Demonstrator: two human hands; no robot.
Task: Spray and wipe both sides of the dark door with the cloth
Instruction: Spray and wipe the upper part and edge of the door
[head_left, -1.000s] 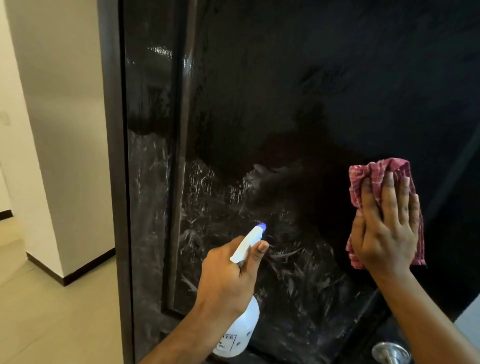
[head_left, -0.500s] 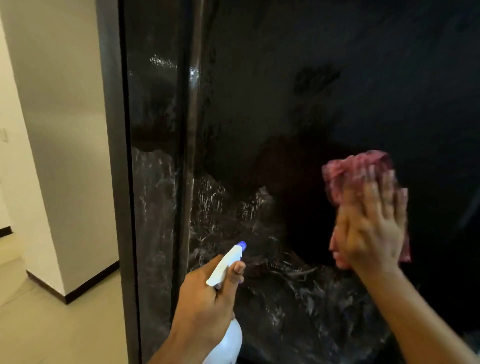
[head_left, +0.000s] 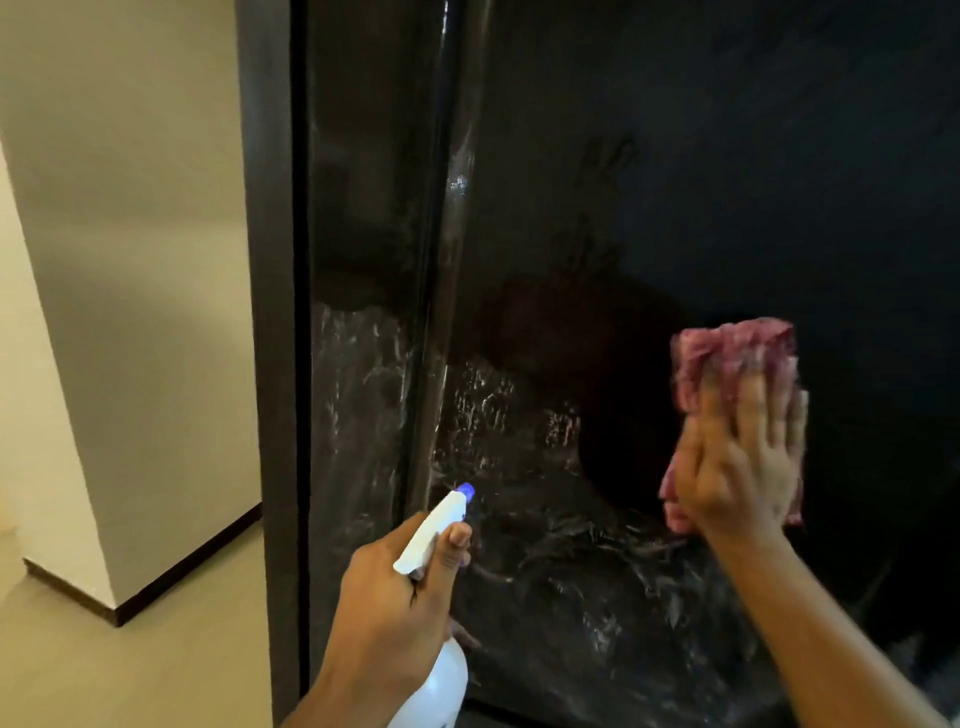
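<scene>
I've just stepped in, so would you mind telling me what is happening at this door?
A person is cleaning the dark door. Their right hand presses a reddish cloth flat against the panel with straight fingers. Their left hand grips a white spray bottle, its blue nozzle aimed at the door. Whitish wet streaks cover the lower left part of the door, not yet wiped off; the area above looks plain dark.

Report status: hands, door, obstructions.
Left hand grips white plastic spray bottle. Right hand presses pink cloth on glossy dark door. Wet streaks low; nothing blocking.
</scene>
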